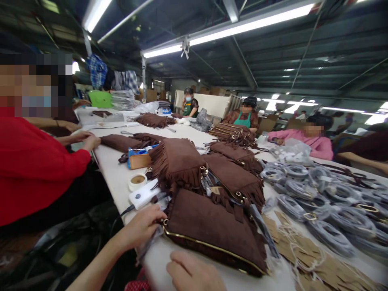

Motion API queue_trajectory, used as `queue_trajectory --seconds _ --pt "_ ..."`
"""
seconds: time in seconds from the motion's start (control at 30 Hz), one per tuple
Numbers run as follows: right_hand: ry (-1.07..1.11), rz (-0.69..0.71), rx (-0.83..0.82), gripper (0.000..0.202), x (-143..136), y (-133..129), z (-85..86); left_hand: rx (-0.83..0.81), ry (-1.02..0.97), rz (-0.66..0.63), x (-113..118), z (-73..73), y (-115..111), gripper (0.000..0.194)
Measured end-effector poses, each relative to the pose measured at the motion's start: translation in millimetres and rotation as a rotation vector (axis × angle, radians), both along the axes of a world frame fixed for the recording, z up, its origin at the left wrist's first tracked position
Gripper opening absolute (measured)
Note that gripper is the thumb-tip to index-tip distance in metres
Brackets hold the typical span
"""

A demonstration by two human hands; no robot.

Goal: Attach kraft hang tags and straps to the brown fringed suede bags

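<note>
Left fingers (155,215) bend at a suede-like bag (209,220), hold unclear; right fingers (179,263) curl together near its gold zip (218,249).

Site: factory workshop, bag finishing or packing area. Evidence: long shared bench (160,262) heaped with fringed brown handbags (218,226), plastic-wrapped coiled straps (321,242) and strung kraft tags (336,273); several seated workers, two in green aprons (242,119); fluorescent tubes (251,24) under a wide, metal-framed roof (306,56).
</note>
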State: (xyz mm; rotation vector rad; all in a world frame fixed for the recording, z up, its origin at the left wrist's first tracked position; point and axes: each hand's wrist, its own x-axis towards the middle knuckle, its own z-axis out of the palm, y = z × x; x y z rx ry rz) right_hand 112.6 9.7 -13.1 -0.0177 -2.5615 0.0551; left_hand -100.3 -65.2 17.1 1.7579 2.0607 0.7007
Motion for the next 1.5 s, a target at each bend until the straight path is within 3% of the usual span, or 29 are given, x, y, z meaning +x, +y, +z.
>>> queue_trajectory --seconds 0.1,0.23,0.33,0.47,0.6,0.73,0.83,0.93,1.03,1.2,1.27,1.43,1.5 --pt "-0.026 -0.008 0.142 0.014 -38 -7 7.8 0.041 -0.073 -0.034 0 -2.5 4 0.022" --pt "-0.110 0.000 0.228 0.011 -59 -4 13.5 0.042 -0.192 -0.037 -9 -1.5 4 0.012" --pt "-0.093 0.080 0.238 0.005 -61 2 17.2 0.017 -0.340 -0.057 -13 -0.1 5 0.015" --pt "-0.146 0.201 0.152 0.015 -61 12 24.2 0.001 -0.599 -0.072 -10 -5.3 9 0.020" --pt "-0.164 0.187 -0.003 0.017 -59 22 34.0 0.123 -0.608 0.060 -6 -17.0 13 0.021" --pt "-0.122 0.243 0.116 0.021 -54 25 38.0 0.070 -0.780 0.075 -7 -21.7 13 0.036" --pt "-0.110 0.310 0.195 0.021 -50 23 32.0 -0.034 -0.941 0.028 -7 -16.8 10 0.044" --pt "-0.083 0.326 0.169 0.027 -44 23 25.5 -0.075 -0.966 0.017 -7 -8.9 7 0.041" --pt "-0.010 0.321 0.089 0.037 -38 26 24.6 -0.044 -0.924 0.009 -6 -5.7 7 0.036" --pt "0.156 0.361 -0.079 0.041 -31 33 26.0 0.027 -1.000 0.047 -4 -13.9 12 0.034" --pt "0.225 0.366 -0.246 0.037 -29 35 24.4 0.038 -1.015 0.049 -2 -16.7 13 0.035" --pt "0.281 0.305 -0.855 0.018 -28 38 19.0 0.045 -1.064 0.081 2 -14.5 13 0.041" --pt "0.307 0.257 -0.995 0.012 -27 39 18.2 0.053 -1.064 0.084 4 -11.9 13 0.041"
